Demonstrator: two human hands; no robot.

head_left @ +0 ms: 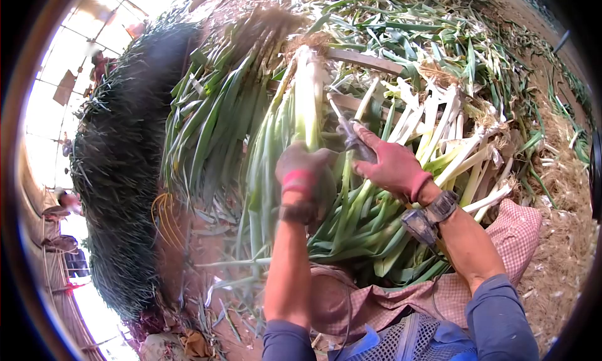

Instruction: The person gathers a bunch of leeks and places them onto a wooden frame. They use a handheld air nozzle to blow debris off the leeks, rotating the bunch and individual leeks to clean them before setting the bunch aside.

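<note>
My left hand [302,169], in a reddish glove and slightly blurred, is closed around a bunch of long green onions [308,97]. Their white stems and brown roots point away from me, and their leaves hang to the left. Just to the right, my gloved right hand [392,163] grips a grey hand tool [352,138] with a thin pale tip, angled up and left toward the white stems. My fingers cover part of the tool, so its exact kind is hidden. More green onions [451,119] lie beside and under my right hand, roots to the upper right.
Wooden slats [367,61] stand behind the bunch. A tall stack of dark green onions [122,166] rises at the left. Loose leaves [433,25] cover the ground at the back, and pale root scraps [564,198] lie at the right. Checked cloth [517,226] covers my lap. Other people are at far left.
</note>
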